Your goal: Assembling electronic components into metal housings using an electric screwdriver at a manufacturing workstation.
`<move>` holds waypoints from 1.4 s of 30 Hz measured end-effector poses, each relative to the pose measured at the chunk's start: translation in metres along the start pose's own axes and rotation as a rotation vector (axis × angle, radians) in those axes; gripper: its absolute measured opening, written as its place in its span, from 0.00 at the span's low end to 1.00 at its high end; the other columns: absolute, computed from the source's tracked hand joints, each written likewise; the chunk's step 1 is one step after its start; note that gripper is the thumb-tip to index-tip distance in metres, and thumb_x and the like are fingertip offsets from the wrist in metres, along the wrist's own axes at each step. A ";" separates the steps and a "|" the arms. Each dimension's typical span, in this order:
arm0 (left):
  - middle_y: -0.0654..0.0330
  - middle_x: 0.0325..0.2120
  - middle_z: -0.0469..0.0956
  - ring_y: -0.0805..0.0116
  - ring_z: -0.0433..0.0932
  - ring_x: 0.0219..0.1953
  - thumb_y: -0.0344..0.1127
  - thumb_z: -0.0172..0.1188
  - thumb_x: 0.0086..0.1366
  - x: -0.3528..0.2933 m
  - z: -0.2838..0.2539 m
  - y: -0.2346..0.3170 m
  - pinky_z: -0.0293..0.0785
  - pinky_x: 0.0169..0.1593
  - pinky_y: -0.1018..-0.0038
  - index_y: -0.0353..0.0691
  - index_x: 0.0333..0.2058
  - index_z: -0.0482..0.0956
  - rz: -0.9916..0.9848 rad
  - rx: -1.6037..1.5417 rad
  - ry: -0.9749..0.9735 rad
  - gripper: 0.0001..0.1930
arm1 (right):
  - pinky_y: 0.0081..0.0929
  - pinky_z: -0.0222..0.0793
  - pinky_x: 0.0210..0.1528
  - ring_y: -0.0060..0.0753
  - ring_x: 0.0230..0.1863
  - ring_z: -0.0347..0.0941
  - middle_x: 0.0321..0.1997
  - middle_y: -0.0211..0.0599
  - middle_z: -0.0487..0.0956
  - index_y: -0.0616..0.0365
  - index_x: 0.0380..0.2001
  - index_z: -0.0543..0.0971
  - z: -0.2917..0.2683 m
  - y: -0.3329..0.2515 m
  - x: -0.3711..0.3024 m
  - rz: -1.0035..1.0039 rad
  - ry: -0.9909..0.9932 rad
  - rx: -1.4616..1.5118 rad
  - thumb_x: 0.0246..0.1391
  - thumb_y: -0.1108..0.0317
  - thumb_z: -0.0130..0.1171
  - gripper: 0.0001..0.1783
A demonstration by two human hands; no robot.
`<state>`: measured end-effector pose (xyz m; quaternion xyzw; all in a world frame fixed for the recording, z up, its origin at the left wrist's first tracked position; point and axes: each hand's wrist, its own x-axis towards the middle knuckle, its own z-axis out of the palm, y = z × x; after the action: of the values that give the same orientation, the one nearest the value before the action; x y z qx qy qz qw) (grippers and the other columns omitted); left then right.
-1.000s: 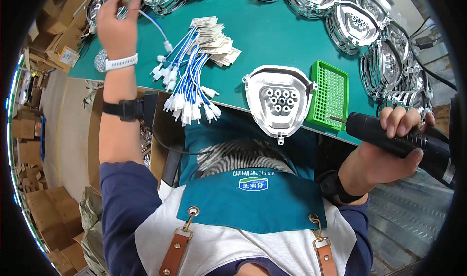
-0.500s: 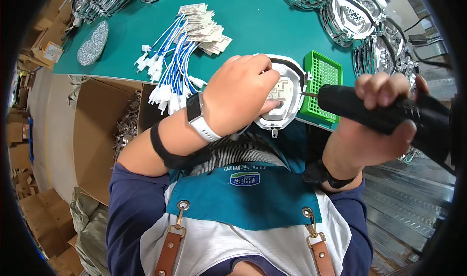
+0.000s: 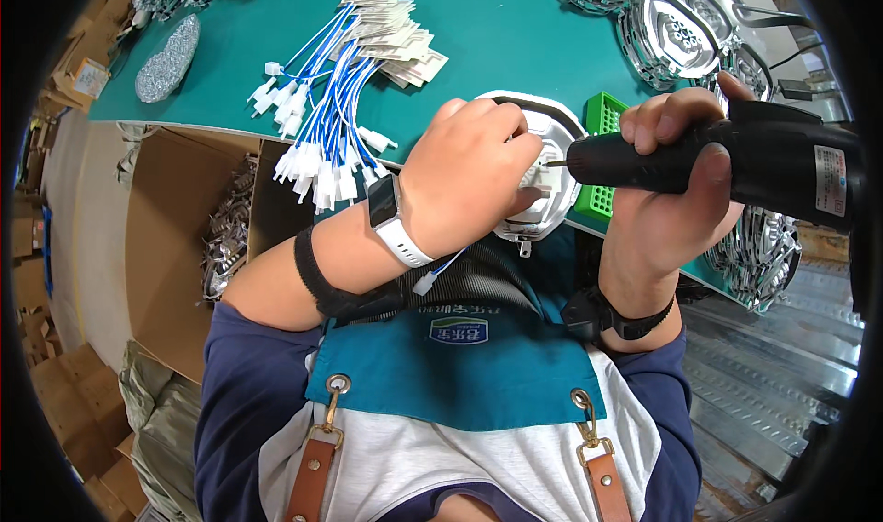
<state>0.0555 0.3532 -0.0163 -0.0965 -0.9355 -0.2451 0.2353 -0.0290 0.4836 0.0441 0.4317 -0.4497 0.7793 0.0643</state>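
My left hand is closed over the left side of a silver lamp housing, holding it at the table's front edge. A pale circuit board lies inside the housing, partly hidden by my fingers. My right hand grips a black electric screwdriver, held level from the right. Its bit points left over the board; whether the tip touches a screw I cannot make out. Below my left wrist hangs a blue-and-white lead with a white connector.
A green perforated tray sits right of the housing. Pale boards with wired white connectors are heaped left. Stacked silver housings stand far right. A glittery silver pad and cardboard box are at left.
The screwdriver has come left, its bit passing from the housing's right rim to over the board. The hanging connector now shows below my left wrist. The view has shifted slightly.
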 end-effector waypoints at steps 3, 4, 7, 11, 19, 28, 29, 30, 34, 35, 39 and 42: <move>0.62 0.31 0.71 0.62 0.71 0.36 0.34 0.70 0.40 -0.001 0.001 -0.002 0.64 0.40 0.67 0.42 0.34 0.76 -0.001 -0.011 0.012 0.19 | 0.24 0.66 0.28 0.27 0.23 0.68 0.26 0.40 0.72 0.71 0.50 0.59 0.000 0.001 -0.001 -0.005 -0.017 0.015 0.51 0.63 0.58 0.30; 0.62 0.30 0.71 0.62 0.71 0.36 0.34 0.70 0.39 -0.002 0.001 -0.002 0.64 0.40 0.67 0.42 0.33 0.76 -0.001 -0.016 0.013 0.19 | 0.28 0.64 0.30 0.28 0.24 0.66 0.26 0.39 0.69 0.68 0.51 0.59 0.002 0.001 -0.002 0.034 -0.041 -0.074 0.52 0.60 0.56 0.30; 0.63 0.30 0.71 0.62 0.71 0.36 0.34 0.70 0.39 -0.001 0.003 -0.003 0.64 0.40 0.67 0.42 0.33 0.75 -0.013 -0.019 0.009 0.19 | 0.32 0.63 0.31 0.29 0.26 0.64 0.27 0.38 0.67 0.65 0.51 0.59 0.002 0.003 -0.003 0.084 -0.081 -0.153 0.53 0.58 0.54 0.29; 0.63 0.30 0.71 0.62 0.71 0.36 0.34 0.70 0.39 0.000 0.005 -0.002 0.63 0.40 0.67 0.42 0.32 0.76 -0.019 -0.038 0.022 0.18 | 0.31 0.63 0.31 0.28 0.26 0.64 0.27 0.37 0.67 0.64 0.49 0.61 0.001 0.009 0.001 0.094 -0.148 -0.118 0.53 0.62 0.52 0.24; 0.63 0.29 0.70 0.61 0.70 0.36 0.35 0.70 0.40 0.001 0.003 -0.001 0.63 0.40 0.67 0.41 0.30 0.75 -0.024 -0.055 0.027 0.17 | 0.20 0.63 0.26 0.25 0.22 0.68 0.24 0.40 0.73 0.68 0.46 0.63 -0.002 0.020 0.006 0.057 -0.169 0.109 0.48 0.74 0.58 0.23; 0.62 0.30 0.71 0.61 0.69 0.36 0.36 0.69 0.42 -0.001 0.002 -0.003 0.63 0.41 0.67 0.41 0.32 0.77 -0.032 -0.004 -0.011 0.17 | 0.28 0.61 0.33 0.26 0.26 0.62 0.26 0.33 0.66 0.60 0.50 0.64 -0.005 -0.006 0.015 0.157 -0.106 0.049 0.51 0.54 0.52 0.27; 0.62 0.31 0.71 0.61 0.69 0.37 0.36 0.68 0.43 -0.001 0.000 0.000 0.63 0.41 0.67 0.41 0.33 0.77 -0.025 -0.009 -0.005 0.17 | 0.32 0.64 0.34 0.29 0.26 0.66 0.26 0.35 0.69 0.66 0.41 0.68 -0.016 -0.018 0.019 0.163 -0.054 0.355 0.54 0.49 0.45 0.27; 0.62 0.31 0.71 0.61 0.69 0.37 0.36 0.68 0.43 0.001 0.000 0.001 0.63 0.41 0.67 0.41 0.33 0.77 -0.010 -0.024 -0.006 0.17 | 0.34 0.63 0.37 0.28 0.27 0.65 0.25 0.34 0.67 0.65 0.43 0.67 -0.021 -0.030 0.022 0.054 0.068 0.233 0.54 0.48 0.45 0.27; 0.62 0.31 0.70 0.61 0.68 0.37 0.37 0.68 0.44 0.002 0.000 -0.001 0.63 0.42 0.67 0.41 0.34 0.77 -0.018 0.006 -0.032 0.16 | 0.33 0.64 0.35 0.29 0.27 0.65 0.25 0.36 0.68 0.64 0.48 0.64 -0.068 -0.006 0.024 0.075 0.266 0.020 0.55 0.61 0.48 0.22; 0.62 0.31 0.70 0.61 0.69 0.37 0.37 0.68 0.44 0.001 0.000 -0.001 0.63 0.42 0.67 0.41 0.34 0.77 -0.018 -0.004 -0.029 0.17 | 0.32 0.65 0.34 0.30 0.27 0.65 0.25 0.36 0.69 0.63 0.50 0.63 -0.074 -0.001 0.022 0.095 0.299 -0.076 0.55 0.66 0.49 0.21; 0.61 0.30 0.70 0.61 0.69 0.36 0.38 0.68 0.44 0.002 0.000 -0.002 0.64 0.42 0.66 0.41 0.34 0.77 -0.005 -0.021 -0.014 0.17 | 0.31 0.66 0.33 0.30 0.27 0.66 0.25 0.38 0.70 0.66 0.49 0.63 -0.083 0.008 0.023 0.075 0.326 -0.064 0.53 0.73 0.49 0.19; 0.61 0.30 0.70 0.60 0.69 0.36 0.38 0.68 0.44 0.003 -0.001 -0.002 0.64 0.41 0.66 0.40 0.33 0.78 -0.006 -0.022 -0.012 0.17 | 0.30 0.66 0.32 0.30 0.27 0.66 0.24 0.39 0.70 0.66 0.49 0.62 -0.090 0.018 0.025 0.073 0.339 -0.089 0.53 0.74 0.49 0.19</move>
<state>0.0529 0.3511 -0.0155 -0.0979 -0.9345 -0.2555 0.2277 -0.1084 0.5338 0.0314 0.2745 -0.4817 0.8220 0.1300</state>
